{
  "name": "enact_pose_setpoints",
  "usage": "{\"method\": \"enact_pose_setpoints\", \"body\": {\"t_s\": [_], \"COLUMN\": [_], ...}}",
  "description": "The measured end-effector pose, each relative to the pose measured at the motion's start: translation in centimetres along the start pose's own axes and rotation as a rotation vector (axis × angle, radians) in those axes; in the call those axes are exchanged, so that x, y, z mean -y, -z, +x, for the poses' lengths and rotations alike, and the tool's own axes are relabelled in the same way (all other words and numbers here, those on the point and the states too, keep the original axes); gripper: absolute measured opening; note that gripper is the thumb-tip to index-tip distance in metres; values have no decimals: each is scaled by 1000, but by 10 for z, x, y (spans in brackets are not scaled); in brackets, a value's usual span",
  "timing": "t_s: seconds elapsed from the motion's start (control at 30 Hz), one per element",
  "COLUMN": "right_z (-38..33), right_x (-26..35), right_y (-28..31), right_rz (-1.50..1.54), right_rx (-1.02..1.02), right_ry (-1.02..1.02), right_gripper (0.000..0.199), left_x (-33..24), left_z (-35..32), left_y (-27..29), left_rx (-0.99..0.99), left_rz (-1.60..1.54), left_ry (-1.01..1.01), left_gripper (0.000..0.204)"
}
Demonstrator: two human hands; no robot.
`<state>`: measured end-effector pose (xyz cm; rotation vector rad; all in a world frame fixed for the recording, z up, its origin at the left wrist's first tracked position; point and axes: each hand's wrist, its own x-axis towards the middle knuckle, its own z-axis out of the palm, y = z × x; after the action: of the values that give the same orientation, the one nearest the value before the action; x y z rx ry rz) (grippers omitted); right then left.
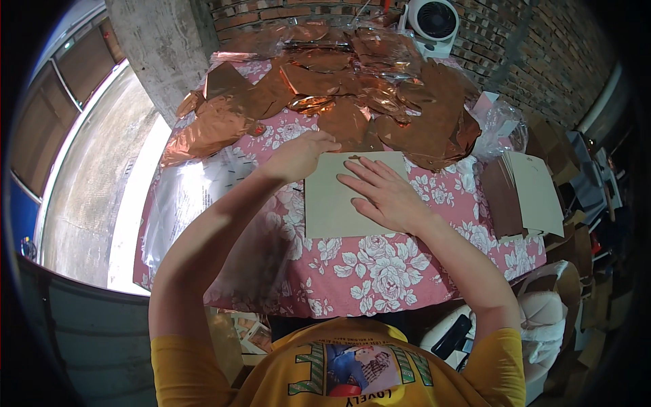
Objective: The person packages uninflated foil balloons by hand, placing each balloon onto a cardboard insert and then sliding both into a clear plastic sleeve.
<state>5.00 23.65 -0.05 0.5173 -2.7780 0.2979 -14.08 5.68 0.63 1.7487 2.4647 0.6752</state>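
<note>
Pink floral cloth covers the table (380, 271), which stands before a brick wall and a concrete pillar (169, 47), with a bright window strip off to the person's left.

Nearest the body, both forearms rise from the yellow shirt (339, 370) and reach out over the cloth. The right hand (383, 193) lies flat, palm down, fingers spread apart, pressing on a pale beige card sheet (332, 203) that lies flat on the table directly beneath it. The left hand (302, 154) sits just to the left of the right hand and a little farther out, at the sheet's far left corner; its fingers are curled together at that edge, touching it, though whether they pinch the card cannot be told.

Left of the left hand, a clear plastic film (190, 197) spreads over the cloth toward the table edge. Well to the right of the right hand, a stack of beige and brown card pieces (525, 197) rests at the table's right side.

Just beyond both hands lies a big heap of crumpled copper-coloured foil sheets (352, 88), its nearest pieces almost touching the far edge of the card. Beyond the heap, against the brick wall, stands a small white fan (434, 24).
</note>
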Motion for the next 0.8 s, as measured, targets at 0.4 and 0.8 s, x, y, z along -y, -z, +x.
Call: {"method": "enact_pose_setpoints", "body": {"t_s": [0.4,0.8], "right_z": [1,-2], "right_x": [-2,-2], "right_y": [1,-1], "right_rz": [48,26], "right_rx": [37,-32], "right_ry": [-32,-25], "right_gripper": [47,46], "left_x": [17,17], "left_z": [18,65], "left_y": [5,3], "left_rx": [-287,-96], "left_rz": [-159,-419], "left_ry": [307,746], "left_gripper": [30,30]}}
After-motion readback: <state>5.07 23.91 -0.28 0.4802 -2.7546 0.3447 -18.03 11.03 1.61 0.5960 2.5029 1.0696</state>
